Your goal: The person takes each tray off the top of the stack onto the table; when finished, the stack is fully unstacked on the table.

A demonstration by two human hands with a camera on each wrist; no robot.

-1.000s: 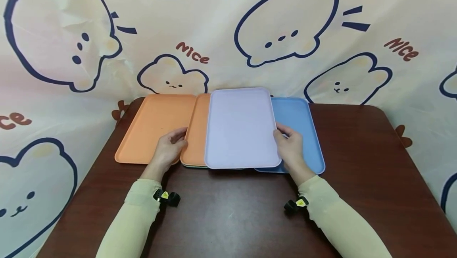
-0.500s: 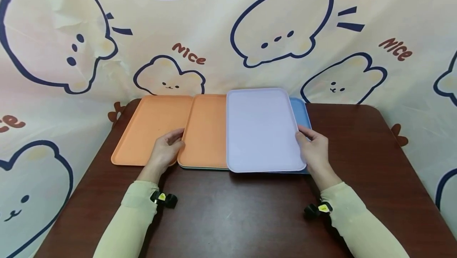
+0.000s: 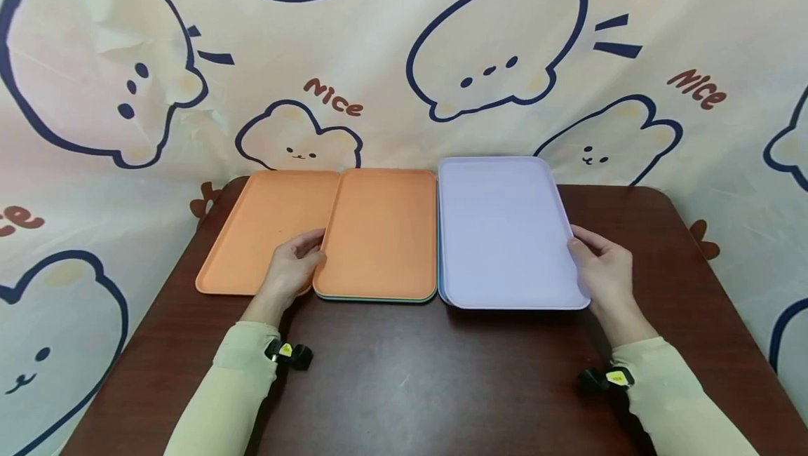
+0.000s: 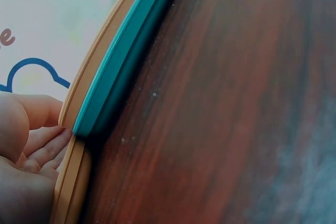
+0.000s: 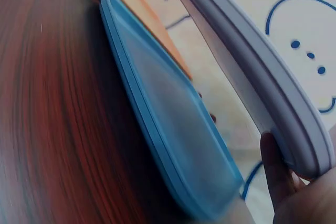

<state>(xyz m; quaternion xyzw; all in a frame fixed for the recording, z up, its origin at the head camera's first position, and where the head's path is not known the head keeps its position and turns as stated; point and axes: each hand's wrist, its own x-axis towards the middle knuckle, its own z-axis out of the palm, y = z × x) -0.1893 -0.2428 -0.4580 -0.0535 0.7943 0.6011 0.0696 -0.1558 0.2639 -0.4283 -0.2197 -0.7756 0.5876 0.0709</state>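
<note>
My right hand (image 3: 607, 275) grips the right edge of a lavender tray (image 3: 508, 231). In the right wrist view the lavender tray (image 5: 257, 72) is raised above a blue tray (image 5: 168, 108), with fingers (image 5: 274, 166) under its rim. From the head view it hides nearly all the blue tray. My left hand (image 3: 292, 265) holds the left edge of the middle orange tray (image 3: 381, 231), which lies on a teal tray (image 4: 110, 87). In the left wrist view the thumb is at the orange rim and the fingers reach to the teal edge.
Another orange tray (image 3: 278, 224) lies at the left, beside the middle stack and partly behind my left hand. The trays are in a row along the back of a dark wooden table (image 3: 404, 379). A cartoon-printed cloth (image 3: 391, 42) hangs behind the table.
My right hand has carried the lavender tray to the right, from over the middle orange tray to over the blue one. The left hand has stayed at the orange tray's edge.
</note>
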